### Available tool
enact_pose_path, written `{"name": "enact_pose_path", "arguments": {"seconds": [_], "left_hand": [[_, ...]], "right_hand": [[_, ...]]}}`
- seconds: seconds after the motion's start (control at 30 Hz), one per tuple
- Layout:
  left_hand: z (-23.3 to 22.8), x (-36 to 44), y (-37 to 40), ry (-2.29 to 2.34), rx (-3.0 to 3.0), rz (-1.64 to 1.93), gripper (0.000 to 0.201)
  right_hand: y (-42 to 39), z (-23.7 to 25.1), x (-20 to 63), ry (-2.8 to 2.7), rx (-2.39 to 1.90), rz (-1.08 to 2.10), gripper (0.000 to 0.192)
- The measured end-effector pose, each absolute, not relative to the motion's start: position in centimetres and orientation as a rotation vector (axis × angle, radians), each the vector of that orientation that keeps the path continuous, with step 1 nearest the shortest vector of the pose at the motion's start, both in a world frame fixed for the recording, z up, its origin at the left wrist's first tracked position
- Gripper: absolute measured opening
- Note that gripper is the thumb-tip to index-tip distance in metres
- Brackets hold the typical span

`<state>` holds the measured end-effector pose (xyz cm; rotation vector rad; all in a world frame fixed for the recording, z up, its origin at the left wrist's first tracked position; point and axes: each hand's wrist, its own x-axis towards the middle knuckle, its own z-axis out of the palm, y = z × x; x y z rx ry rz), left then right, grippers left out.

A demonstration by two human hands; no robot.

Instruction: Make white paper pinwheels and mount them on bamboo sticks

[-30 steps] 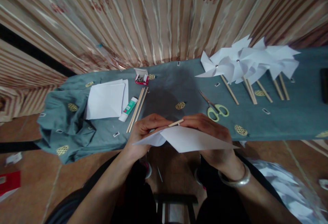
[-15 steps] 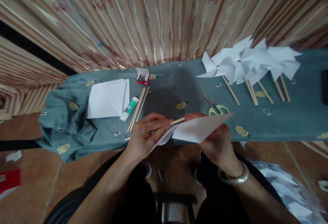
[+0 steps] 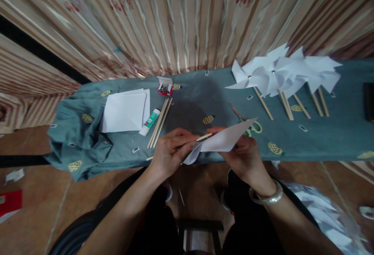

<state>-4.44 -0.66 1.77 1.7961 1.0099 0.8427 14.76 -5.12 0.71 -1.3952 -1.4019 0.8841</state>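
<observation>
Between my hands, just over the table's near edge, is a folded white paper pinwheel, seen nearly edge-on. My left hand is closed, pinching a pale wooden stick against the left side of the paper; the stick's end pokes out past the fingertips. From behind, my right hand grips the paper's right side, its fingers partly covered by the sheet. Scissors with light green handles lie just beyond that hand, partly behind the paper.
Left on the cloth-covered table are stacked white sheets, a glue tube, several wooden sticks and an opened box of metal pins. Finished pinwheels overlap at the back right. A bag of white paper pieces sits on the floor.
My right hand and the paper's right side have shifted slightly left and away from me. Both hands keep their hold on the pinwheel; the view has moved a little.
</observation>
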Motion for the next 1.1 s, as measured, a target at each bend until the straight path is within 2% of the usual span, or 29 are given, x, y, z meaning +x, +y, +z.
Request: {"name": "enact_pose_path", "arguments": {"seconds": [0.33, 0.83, 1.1], "left_hand": [[1.9, -3.5, -1.2, 1.024, 1.685, 0.845, 0.02], [0.9, -2.5, -1.6, 1.045, 1.38, 0.87, 0.009], [1.0, -2.2, -1.2, 1.065, 1.221, 0.878, 0.019]], "right_hand": [[-4.7, 2.0, 15.1, -1.277, -1.44, 1.027, 0.015], [-4.4, 1.8, 15.7, -1.325, -1.521, 1.067, 0.017], [-4.2, 1.9, 15.7, -1.324, -1.488, 1.105, 0.023]]}}
